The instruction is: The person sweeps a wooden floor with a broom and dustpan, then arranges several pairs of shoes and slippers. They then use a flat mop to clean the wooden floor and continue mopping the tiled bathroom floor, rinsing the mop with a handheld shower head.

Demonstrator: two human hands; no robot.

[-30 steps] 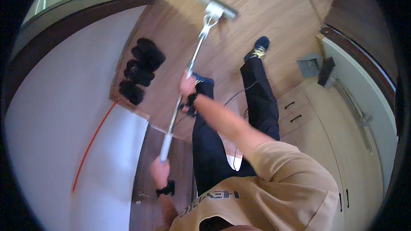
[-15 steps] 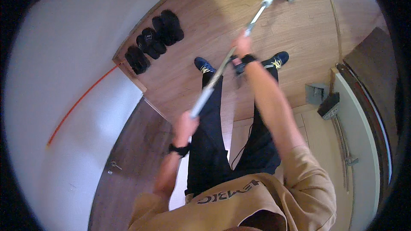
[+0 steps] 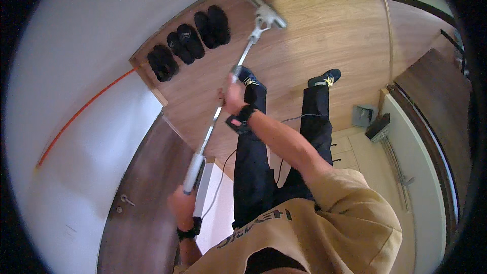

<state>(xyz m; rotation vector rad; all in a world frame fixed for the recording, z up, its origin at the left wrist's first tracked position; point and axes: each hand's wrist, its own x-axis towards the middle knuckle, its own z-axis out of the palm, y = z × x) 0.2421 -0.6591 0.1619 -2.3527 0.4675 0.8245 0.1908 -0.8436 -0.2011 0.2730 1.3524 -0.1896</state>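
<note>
I hold a long-handled mop slantwise in front of me, with both hands closed on it. My left hand grips the top end of the handle, by the thick white grip. Further down the pole my right hand is wrapped around it, slightly blurred. The pale mop head lies on the wooden floor at the far middle, just right of the black shoes. Both wrists wear black bands, and a small dark device hangs at the right one.
Pairs of black shoes line the white wall at the far left. My feet stand apart on the floor. A dustpan and a broom lean by a white panel at the right. A brown door is at the left.
The mop head has swung left and nearer, toward the black shoes. Both my hands have moved left with the handle, and the left one is closer to me.
</note>
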